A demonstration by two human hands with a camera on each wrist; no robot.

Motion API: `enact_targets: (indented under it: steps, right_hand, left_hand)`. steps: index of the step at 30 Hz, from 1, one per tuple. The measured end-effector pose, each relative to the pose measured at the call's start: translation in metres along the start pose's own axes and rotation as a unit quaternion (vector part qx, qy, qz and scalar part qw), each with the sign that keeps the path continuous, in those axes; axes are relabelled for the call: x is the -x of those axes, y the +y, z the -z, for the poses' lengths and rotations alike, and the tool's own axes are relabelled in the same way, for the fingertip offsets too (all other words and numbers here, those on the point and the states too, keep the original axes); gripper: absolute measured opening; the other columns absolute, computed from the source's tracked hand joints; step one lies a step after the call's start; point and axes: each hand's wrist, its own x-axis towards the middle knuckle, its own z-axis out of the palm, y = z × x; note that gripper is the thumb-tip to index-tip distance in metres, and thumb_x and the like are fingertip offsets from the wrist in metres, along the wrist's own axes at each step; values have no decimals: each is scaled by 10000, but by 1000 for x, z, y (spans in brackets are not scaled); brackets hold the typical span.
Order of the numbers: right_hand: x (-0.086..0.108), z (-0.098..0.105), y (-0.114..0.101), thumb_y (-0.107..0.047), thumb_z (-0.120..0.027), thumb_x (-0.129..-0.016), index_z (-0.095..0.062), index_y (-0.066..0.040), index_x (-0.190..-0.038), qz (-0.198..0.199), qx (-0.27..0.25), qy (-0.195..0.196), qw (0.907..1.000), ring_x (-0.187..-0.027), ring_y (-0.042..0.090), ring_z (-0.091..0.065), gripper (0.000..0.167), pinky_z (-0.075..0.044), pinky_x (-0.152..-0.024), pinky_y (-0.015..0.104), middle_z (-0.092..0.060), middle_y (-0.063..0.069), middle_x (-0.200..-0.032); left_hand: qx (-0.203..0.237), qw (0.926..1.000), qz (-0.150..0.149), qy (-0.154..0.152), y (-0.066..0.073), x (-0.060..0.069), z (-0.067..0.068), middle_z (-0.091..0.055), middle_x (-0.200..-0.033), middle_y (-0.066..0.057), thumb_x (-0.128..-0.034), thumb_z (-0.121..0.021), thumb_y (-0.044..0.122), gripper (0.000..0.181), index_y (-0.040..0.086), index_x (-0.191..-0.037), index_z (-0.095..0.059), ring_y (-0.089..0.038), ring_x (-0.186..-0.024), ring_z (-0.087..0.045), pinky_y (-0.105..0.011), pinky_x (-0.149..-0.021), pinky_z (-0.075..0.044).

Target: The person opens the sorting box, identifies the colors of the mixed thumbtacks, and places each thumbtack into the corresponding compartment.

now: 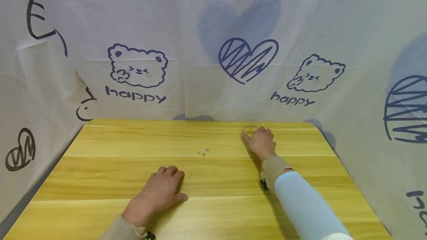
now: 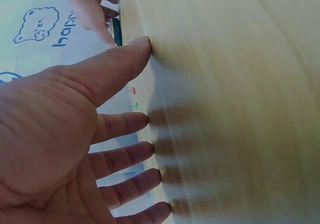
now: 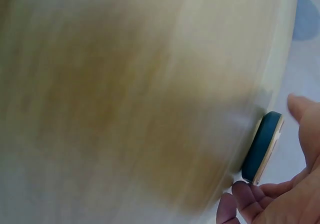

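My right hand [image 1: 261,143] is at a small shallow box [image 1: 250,129] near the table's back edge. In the right wrist view, the box [image 3: 262,146] has a teal side and a pale rim. My fingers [image 3: 245,196] are at one end of it, and the thumb stands a little apart from the other. Low on the table's left half, my left hand [image 1: 158,192] rests its spread fingertips on the wood, holding nothing. Between the hands lie small coloured pieces: green [image 1: 199,153], orange [image 1: 204,154] and purple [image 1: 207,149]. The left wrist view shows thin spikes on a red piece [image 2: 132,90] and a green one, like pushpins.
The wood-grain table [image 1: 213,180] has rounded back corners. A faint yellow speck [image 1: 168,155] lies left of the coloured pieces. White cloth [image 1: 193,80] printed with hearts and bears hangs behind the table and along both sides.
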Motion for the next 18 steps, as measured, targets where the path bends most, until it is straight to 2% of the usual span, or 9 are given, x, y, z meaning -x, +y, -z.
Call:
enact_targets:
  steps: [4, 9, 18]
  right_hand:
    - [1, 3, 2, -588, -564, -1026, -384, 157, -1460, 5, 67, -72, 10000, -1317, 534, -436, 880, -438, -1018, 713, -418, 378, -1410]
    - [3, 4, 4, -545, -561, -1033, -422, 156, -1424, 120, 85, -83, 9999, -1305, 520, -441, 815, -452, -1004, 694, -431, 371, -1389]
    - [16, 9, 11, -496, -595, -1015, -444, 181, -1406, 502, 128, -196, 9985, -1267, 508, -462, 796, -476, -989, 642, -445, 364, -1366]
  left_hand:
    - [-5, 10000, -6, 9, 0, -1, -1, -605, -1389, -196, -866, -854, 483, 711, 38, -1377, -641, -432, -1257, -557, -624, -997, -508]
    - [14, 10000, -24, 46, -1, -1, 0, -612, -1372, -198, -854, -867, 472, 708, 32, -1364, -646, -431, -1240, -565, -624, -984, -514]
    - [31, 9999, -48, 115, -1, 0, 0, -614, -1362, -193, -844, -875, 472, 703, 34, -1347, -654, -424, -1225, -570, -616, -972, -520]
